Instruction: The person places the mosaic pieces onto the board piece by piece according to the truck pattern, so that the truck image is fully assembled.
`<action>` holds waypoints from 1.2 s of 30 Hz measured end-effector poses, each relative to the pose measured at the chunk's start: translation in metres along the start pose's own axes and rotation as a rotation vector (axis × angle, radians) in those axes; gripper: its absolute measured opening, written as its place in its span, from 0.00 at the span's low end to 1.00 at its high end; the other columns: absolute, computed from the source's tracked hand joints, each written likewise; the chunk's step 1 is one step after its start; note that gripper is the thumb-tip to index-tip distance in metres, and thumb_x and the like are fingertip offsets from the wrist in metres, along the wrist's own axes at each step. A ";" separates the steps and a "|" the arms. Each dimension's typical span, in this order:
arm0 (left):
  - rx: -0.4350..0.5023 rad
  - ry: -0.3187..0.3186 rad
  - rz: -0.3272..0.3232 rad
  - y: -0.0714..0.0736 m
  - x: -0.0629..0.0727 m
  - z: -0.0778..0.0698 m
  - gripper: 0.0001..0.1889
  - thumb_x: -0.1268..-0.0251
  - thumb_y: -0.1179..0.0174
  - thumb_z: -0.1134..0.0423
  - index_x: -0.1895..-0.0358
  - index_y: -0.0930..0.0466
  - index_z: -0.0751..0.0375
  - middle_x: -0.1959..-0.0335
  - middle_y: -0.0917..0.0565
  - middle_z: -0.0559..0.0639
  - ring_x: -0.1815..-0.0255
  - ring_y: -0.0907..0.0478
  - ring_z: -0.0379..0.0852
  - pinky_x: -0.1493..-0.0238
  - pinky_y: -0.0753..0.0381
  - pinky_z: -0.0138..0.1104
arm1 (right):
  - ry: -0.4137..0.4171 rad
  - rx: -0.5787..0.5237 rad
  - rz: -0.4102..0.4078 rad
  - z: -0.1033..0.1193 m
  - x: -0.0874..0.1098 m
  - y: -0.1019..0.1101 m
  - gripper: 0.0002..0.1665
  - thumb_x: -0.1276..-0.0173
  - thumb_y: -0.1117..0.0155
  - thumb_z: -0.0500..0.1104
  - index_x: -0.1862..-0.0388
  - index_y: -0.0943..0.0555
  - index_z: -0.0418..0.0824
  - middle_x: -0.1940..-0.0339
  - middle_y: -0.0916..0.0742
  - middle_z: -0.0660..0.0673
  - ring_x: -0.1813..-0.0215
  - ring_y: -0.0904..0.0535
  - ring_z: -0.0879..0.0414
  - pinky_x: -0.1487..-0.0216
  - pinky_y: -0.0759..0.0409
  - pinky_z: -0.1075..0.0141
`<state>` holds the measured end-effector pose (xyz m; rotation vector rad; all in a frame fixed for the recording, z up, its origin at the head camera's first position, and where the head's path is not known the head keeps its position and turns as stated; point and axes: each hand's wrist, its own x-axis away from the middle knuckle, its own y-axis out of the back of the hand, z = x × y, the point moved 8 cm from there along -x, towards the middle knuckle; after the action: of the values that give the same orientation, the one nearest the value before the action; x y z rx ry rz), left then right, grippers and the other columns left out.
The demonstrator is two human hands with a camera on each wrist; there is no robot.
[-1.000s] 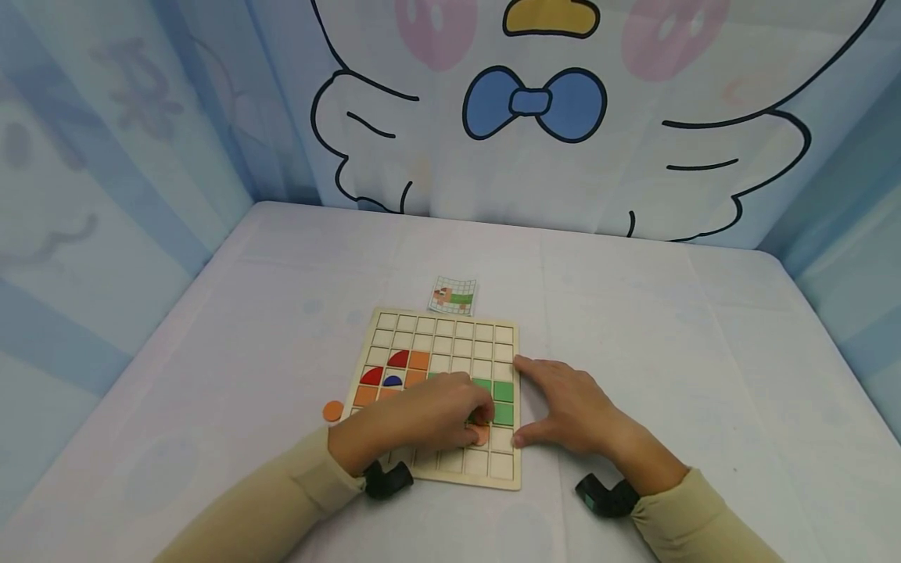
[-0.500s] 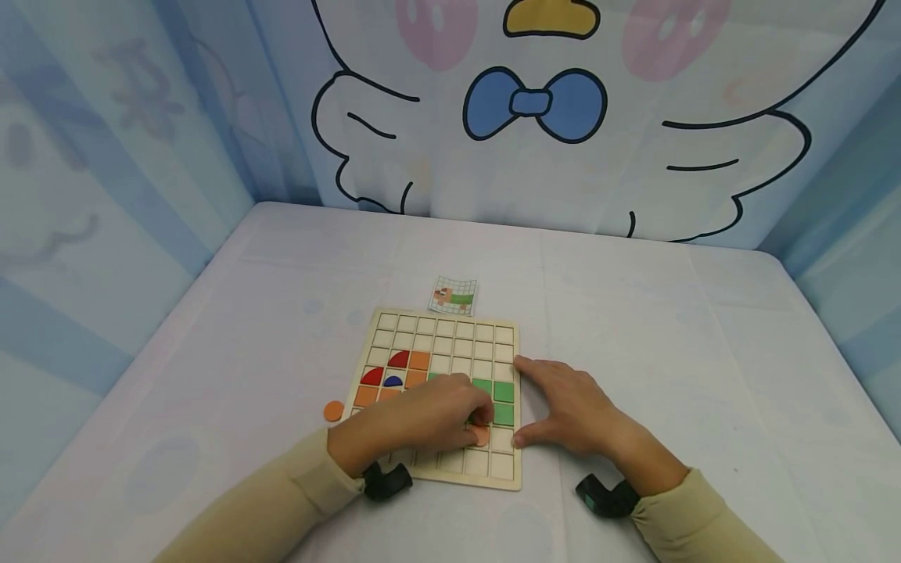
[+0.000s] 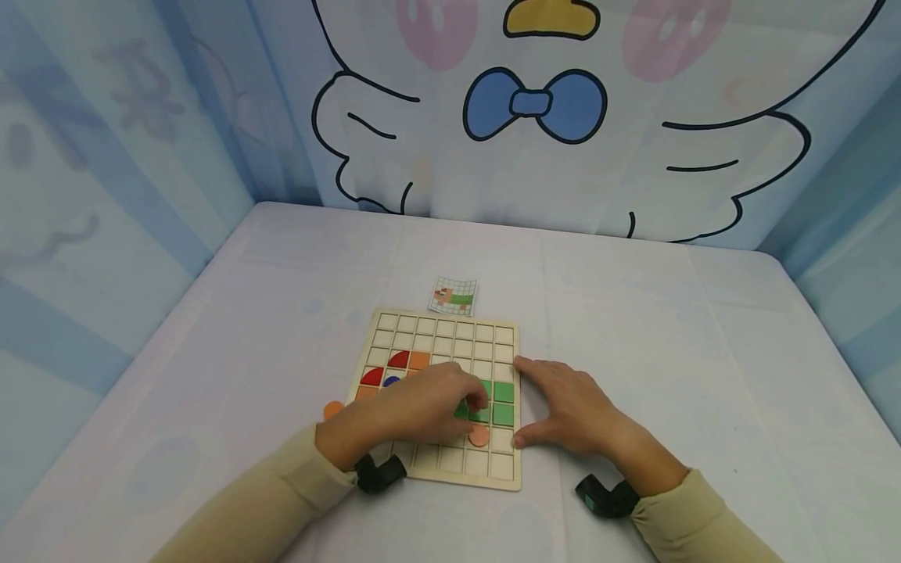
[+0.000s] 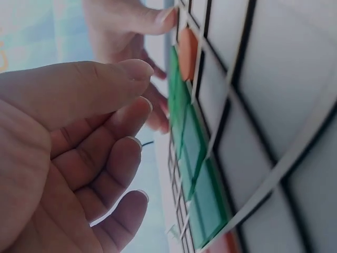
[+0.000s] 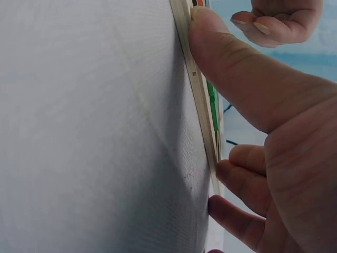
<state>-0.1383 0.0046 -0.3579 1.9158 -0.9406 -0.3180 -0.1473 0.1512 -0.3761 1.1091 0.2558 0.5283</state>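
My left hand (image 3: 439, 403) hovers over the wooden grid board (image 3: 486, 480), its fingers loosely bent. Nothing sits between thumb and fingertips in the left wrist view. Just off its thumb, an orange round piece (image 3: 479, 435) lies in a cell below the green square pieces (image 3: 503, 392). With thumb and fingers spread, my right hand (image 3: 573, 407) touches the board's right edge; the right wrist view has its thumb (image 5: 226, 45) at the wooden rim. Red quarter-round pieces (image 3: 372, 377), a blue half-round piece (image 3: 391, 381) and orange squares (image 3: 418, 360) fill cells on the left, partly hidden by my left hand.
Behind the board lies a small picture card (image 3: 453, 296) with a gridded, coloured design. Another orange disc (image 3: 332, 410) rests on the white tablecloth (image 3: 232, 375) by the board's left edge, partly covered by my left wrist. A patterned curtain (image 3: 535, 180) hangs behind the table.
My left hand has let go of the orange round piece and drawn back slightly up and left, uncovering that disc and more green squares. My right hand has stayed at the board's edge.
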 end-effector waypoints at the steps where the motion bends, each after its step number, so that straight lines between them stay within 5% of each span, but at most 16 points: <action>1: 0.010 0.010 -0.004 0.002 0.001 0.001 0.08 0.37 0.30 0.60 0.57 0.15 0.53 0.63 0.20 0.37 0.56 0.27 0.37 0.51 0.25 0.30 | -0.001 0.000 0.001 0.000 0.000 0.000 0.60 0.53 0.19 0.63 0.27 0.32 0.34 0.32 0.23 0.36 0.32 0.29 0.37 0.39 0.31 0.37; 15: 0.050 0.066 -0.109 0.031 0.028 0.021 0.11 0.39 0.32 0.67 0.53 0.15 0.58 0.59 0.17 0.42 0.55 0.24 0.43 0.51 0.23 0.37 | -0.003 0.007 0.005 -0.001 0.000 -0.001 0.61 0.53 0.19 0.63 0.27 0.32 0.34 0.32 0.23 0.36 0.31 0.30 0.37 0.39 0.32 0.38; 23: 0.088 0.098 -0.172 0.042 0.052 0.037 0.07 0.39 0.31 0.67 0.60 0.17 0.56 0.62 0.19 0.43 0.55 0.23 0.46 0.54 0.22 0.39 | 0.005 0.014 -0.002 0.000 0.000 0.000 0.61 0.52 0.20 0.64 0.27 0.32 0.34 0.32 0.23 0.36 0.32 0.30 0.37 0.40 0.31 0.37; 36: 0.052 0.265 -0.209 0.050 0.084 0.068 0.10 0.41 0.29 0.68 0.57 0.16 0.59 0.61 0.19 0.46 0.56 0.24 0.47 0.51 0.21 0.43 | -0.011 0.000 0.019 0.000 0.000 -0.002 0.61 0.51 0.20 0.64 0.26 0.34 0.35 0.31 0.24 0.37 0.30 0.31 0.37 0.38 0.33 0.37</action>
<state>-0.1446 -0.1127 -0.3381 2.0480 -0.5811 -0.1558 -0.1466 0.1509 -0.3783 1.1147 0.2361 0.5387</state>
